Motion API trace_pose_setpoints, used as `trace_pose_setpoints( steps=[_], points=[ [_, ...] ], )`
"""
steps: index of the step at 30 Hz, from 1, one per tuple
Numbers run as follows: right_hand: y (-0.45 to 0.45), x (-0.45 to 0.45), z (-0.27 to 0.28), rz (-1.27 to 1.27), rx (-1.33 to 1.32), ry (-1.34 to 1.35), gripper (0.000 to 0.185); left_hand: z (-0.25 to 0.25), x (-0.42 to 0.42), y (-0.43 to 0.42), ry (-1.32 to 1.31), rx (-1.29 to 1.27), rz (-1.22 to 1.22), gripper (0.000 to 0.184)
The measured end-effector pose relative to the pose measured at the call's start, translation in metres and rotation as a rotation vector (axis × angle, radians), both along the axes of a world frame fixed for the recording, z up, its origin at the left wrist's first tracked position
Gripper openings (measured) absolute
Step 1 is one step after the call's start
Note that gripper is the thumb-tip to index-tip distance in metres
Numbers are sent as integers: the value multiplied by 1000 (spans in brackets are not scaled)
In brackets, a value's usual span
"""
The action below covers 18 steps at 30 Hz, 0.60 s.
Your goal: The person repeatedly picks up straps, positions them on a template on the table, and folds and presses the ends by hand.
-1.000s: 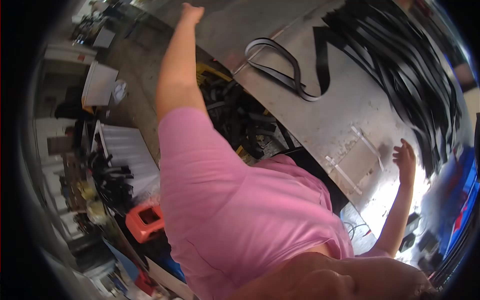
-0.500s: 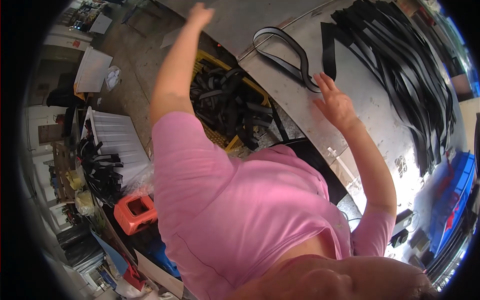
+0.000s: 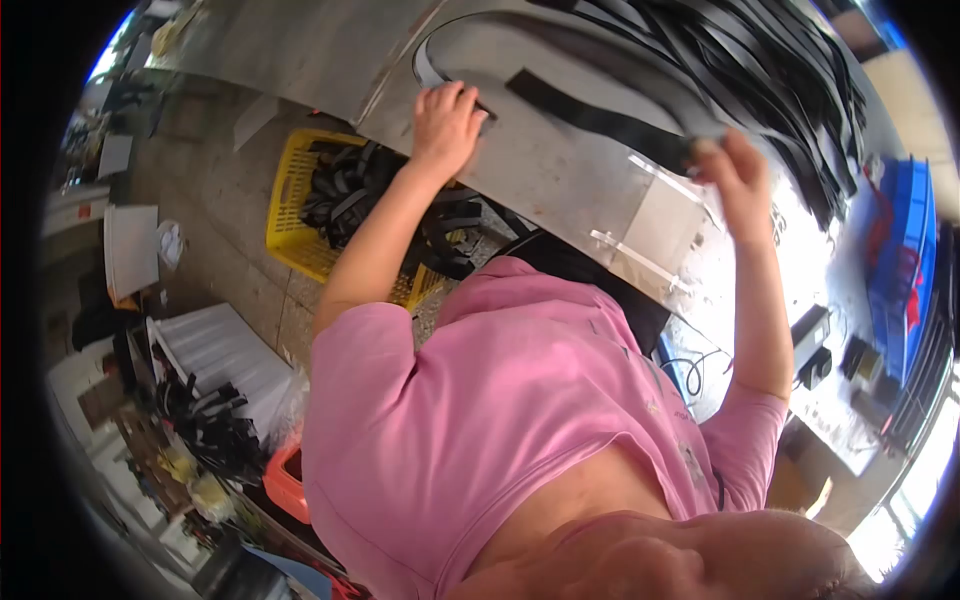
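My left hand [image 3: 445,130] is at the near edge of the metal table, fingers curled over the end of a long black strap with a grey side. That strap [image 3: 425,65] bends round in a loop beyond the hand and runs back to the right. My right hand [image 3: 738,180], blurred by motion, is raised over the table with thumb and fingers pinched on black strap. From that pinch a flat black length [image 3: 590,118] stretches left, its free end lying on the tabletop. Part of the strap at my right fingers is smeared.
A large pile of black straps [image 3: 770,90] covers the table's far right. Below the table edge, a yellow crate [image 3: 290,205] holds more strap pieces. A blue bin [image 3: 905,260] stands at right. White containers [image 3: 215,345] and a red-orange container [image 3: 287,485] are at left.
My left hand has come from far out at the upper left onto the table and the strap. My right hand, open before, has moved right and closed on strap. The view has shifted.
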State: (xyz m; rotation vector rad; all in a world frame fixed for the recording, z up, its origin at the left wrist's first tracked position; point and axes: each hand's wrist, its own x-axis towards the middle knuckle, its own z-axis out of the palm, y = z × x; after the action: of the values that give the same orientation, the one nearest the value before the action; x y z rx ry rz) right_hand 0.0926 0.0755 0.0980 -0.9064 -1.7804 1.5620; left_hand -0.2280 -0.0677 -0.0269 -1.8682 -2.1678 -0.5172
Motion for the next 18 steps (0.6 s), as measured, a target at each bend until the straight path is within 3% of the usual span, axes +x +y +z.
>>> trace_pose_setpoints(
  steps=[5,9,10,14,17,18],
  points=[
    [30,133,-48,-359,-441,289,29,12,-15,31,177,-110,-55,28],
    [18,194,-97,-489,-922,576,31,24,3,76,292,-97,-228,24],
    [16,211,-116,-427,-992,721,32,25,17,84,217,-69,-270,24],
    [-7,216,-126,-750,-974,733,36,30,94,92,-107,-33,-602,31],
    [-14,228,-141,-724,-981,815,36,29,148,75,-190,-173,-803,51],
    [-14,227,-139,-754,-970,773,35,25,160,72,-209,-156,-831,41]
  ],
)
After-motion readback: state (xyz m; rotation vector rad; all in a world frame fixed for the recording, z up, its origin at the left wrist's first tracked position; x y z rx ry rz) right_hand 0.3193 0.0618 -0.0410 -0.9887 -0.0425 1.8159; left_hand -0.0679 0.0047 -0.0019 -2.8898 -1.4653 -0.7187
